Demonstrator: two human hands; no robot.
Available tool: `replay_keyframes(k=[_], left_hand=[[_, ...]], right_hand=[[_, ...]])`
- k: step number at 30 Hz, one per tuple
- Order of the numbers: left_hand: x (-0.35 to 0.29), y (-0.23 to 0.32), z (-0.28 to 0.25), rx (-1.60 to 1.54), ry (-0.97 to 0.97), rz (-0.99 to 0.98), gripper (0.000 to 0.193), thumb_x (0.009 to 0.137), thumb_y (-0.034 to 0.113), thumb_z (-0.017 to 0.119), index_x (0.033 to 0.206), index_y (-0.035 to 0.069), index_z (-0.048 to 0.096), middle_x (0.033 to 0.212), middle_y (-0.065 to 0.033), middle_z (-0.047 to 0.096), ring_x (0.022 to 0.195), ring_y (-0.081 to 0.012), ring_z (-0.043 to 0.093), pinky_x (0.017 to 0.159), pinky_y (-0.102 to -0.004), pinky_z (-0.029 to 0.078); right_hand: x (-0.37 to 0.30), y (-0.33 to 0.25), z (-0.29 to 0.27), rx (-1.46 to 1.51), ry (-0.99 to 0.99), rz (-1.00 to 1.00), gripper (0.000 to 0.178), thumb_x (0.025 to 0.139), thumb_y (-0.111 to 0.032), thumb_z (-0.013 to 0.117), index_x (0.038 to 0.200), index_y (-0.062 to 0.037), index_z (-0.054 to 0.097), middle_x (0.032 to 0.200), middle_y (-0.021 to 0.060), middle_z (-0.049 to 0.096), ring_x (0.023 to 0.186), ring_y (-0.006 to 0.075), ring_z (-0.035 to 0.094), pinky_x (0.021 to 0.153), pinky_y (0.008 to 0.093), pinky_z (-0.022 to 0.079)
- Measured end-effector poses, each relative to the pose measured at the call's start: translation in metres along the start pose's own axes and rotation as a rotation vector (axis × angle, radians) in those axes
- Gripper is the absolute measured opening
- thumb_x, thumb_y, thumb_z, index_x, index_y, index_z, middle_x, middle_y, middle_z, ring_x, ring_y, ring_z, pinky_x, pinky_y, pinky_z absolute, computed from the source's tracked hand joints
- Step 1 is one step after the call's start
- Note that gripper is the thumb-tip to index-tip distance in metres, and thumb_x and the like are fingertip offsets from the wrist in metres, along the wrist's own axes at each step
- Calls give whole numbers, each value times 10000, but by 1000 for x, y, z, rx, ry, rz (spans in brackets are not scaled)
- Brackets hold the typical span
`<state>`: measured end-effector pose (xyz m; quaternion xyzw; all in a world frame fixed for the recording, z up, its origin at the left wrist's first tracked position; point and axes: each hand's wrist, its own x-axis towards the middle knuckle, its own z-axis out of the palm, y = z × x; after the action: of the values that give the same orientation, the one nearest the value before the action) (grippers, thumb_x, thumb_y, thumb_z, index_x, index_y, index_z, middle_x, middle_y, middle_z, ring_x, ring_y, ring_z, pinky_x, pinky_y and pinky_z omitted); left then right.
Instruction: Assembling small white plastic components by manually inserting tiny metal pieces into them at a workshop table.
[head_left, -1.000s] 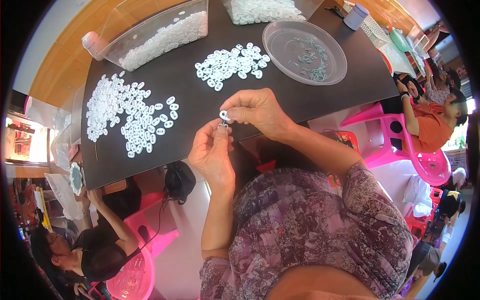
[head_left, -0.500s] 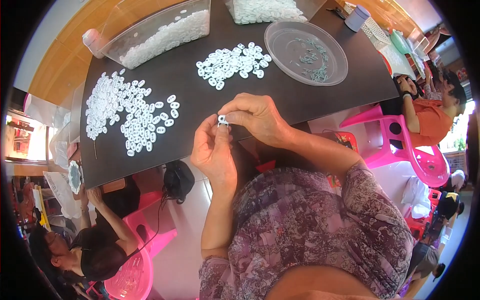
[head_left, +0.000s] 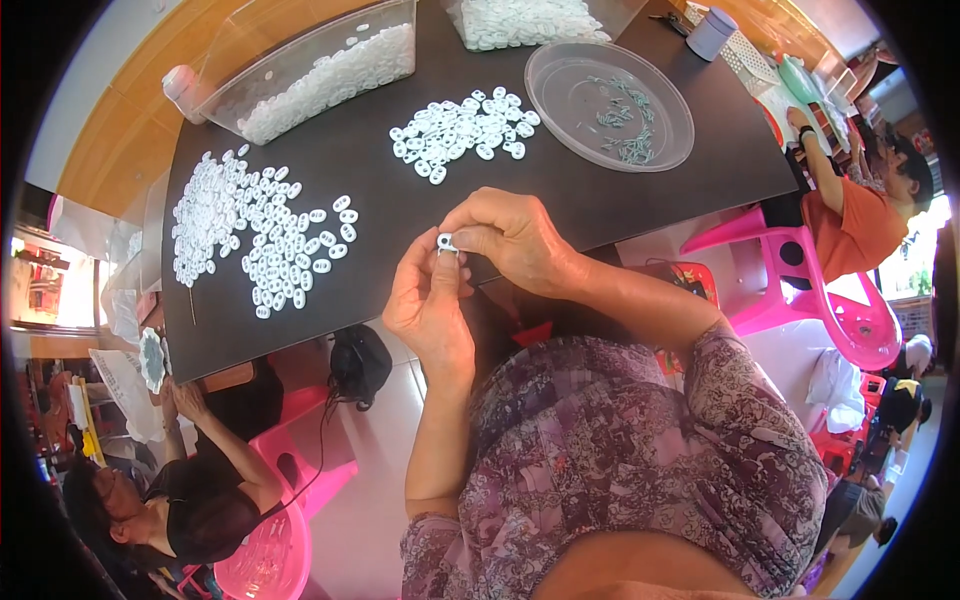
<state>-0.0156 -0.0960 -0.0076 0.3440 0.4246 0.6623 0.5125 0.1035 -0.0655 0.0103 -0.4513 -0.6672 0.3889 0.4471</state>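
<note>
Just in front of the dark table's near edge, my two hands meet at a small white oval plastic piece (head_left: 445, 241) with dark holes. The thumb and fingers of my left hand (head_left: 430, 312) pinch it from below. From the upper right, my right hand (head_left: 512, 236) grips its top between thumb and forefinger. My fingers cover much of the piece, so what lies inside the pinch cannot be made out. A pile of similar white ovals (head_left: 462, 134) lies just beyond my hands, and a larger spread pile (head_left: 290, 240) sits to the left.
A clear bin of white pieces (head_left: 408, 48) and another bin (head_left: 520, 25) stand at the back of the table (head_left: 370, 170). A round clear tray (head_left: 560, 75) holds small grey-green bits. Two co-workers sit at left and right, with pink chairs (head_left: 865, 330) nearby.
My hands keep almost the same pinch on the white piece. The view has shifted slightly. At right, the co-worker in orange has moved an arm toward the far table.
</note>
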Motion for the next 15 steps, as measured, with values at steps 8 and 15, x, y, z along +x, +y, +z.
replay_keyframes(k=[8, 15], left_hand=[[3, 0, 4, -87, -8, -2, 190, 837, -23, 584, 1012, -98, 589, 740, -75, 588, 589, -129, 555, 483, -231, 466], [5, 5, 7, -139, 15, -97, 179, 846, -9, 587, 997, -105, 588, 790, -115, 624, 585, -144, 556, 534, -243, 474]], right_hand=[[-4, 7, -4, -169, -2, -211, 174, 766, 3, 597, 934, -12, 639, 818, 75, 608, 791, 216, 560, 696, 315, 459], [-5, 8, -5, -215, 45, -371, 257, 717, 19, 614, 973, 2, 635, 833, 95, 602, 763, 221, 553, 663, 326, 461]])
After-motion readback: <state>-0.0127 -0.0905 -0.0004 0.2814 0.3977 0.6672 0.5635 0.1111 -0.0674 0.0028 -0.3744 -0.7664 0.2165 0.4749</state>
